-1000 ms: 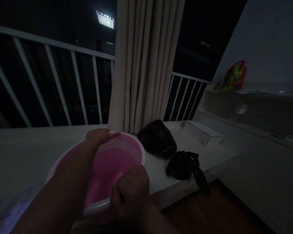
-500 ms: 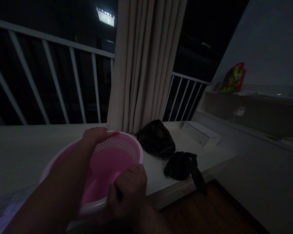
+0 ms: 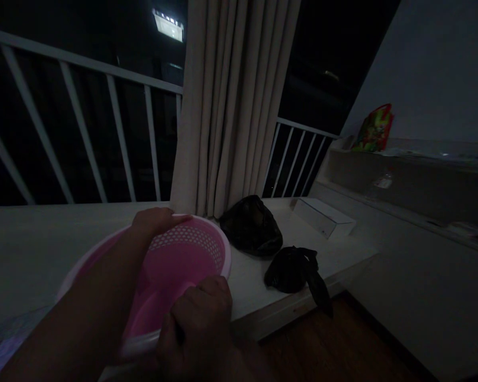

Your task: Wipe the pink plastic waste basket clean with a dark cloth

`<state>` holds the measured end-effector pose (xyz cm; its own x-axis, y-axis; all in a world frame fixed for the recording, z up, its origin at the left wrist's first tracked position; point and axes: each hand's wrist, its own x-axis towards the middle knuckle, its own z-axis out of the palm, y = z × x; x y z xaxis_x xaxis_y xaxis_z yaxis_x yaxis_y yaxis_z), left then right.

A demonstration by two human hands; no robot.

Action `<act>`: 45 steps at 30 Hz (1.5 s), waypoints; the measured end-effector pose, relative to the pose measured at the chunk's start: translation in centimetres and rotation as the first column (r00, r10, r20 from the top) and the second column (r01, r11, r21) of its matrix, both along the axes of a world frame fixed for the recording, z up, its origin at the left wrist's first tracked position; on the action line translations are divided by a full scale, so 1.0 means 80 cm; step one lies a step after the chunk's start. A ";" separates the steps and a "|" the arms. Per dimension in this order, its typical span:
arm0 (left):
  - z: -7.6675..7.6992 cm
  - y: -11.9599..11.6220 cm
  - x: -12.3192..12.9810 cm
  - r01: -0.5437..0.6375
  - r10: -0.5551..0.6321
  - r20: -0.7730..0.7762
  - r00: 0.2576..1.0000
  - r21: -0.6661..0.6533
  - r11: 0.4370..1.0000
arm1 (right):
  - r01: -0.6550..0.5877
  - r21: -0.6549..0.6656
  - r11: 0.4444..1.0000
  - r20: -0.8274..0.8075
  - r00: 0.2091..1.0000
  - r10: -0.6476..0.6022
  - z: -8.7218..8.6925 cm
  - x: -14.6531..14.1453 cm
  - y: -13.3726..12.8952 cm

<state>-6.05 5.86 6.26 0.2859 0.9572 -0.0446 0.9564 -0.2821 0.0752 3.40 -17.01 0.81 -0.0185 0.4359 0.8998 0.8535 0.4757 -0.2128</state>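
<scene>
A large pink plastic basket (image 3: 171,276) with a pale rim and a perforated upper band is tilted toward me above the pale ledge. My left hand (image 3: 153,220) grips its far rim, with the forearm crossing over the basket's left side. Closed in a fist, my right hand (image 3: 201,318) is at the near right rim and seems wrapped round it. Its palm is hidden, so any small thing inside it cannot be seen. To the right of the basket lie a black plastic bag (image 3: 253,225) and a smaller, knotted black plastic bag (image 3: 289,270).
A white box (image 3: 324,216) sits on the ledge (image 3: 344,260) at the right. Behind hang a beige curtain (image 3: 227,106) and a white railing (image 3: 115,127). The right-hand shelf (image 3: 414,154) holds a red-green bag (image 3: 374,130). Purplish fabric (image 3: 8,345) shows at lower left.
The view has shifted slightly, so everything appears a little further left. My right hand has moved a bit left and down along the near rim. My left hand keeps its hold.
</scene>
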 end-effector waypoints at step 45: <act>0.009 -0.094 0.032 0.023 -0.021 -0.026 0.999 0.080 0.997 | -0.019 -0.415 0.910 0.288 0.946 0.151 0.025 0.022 -0.077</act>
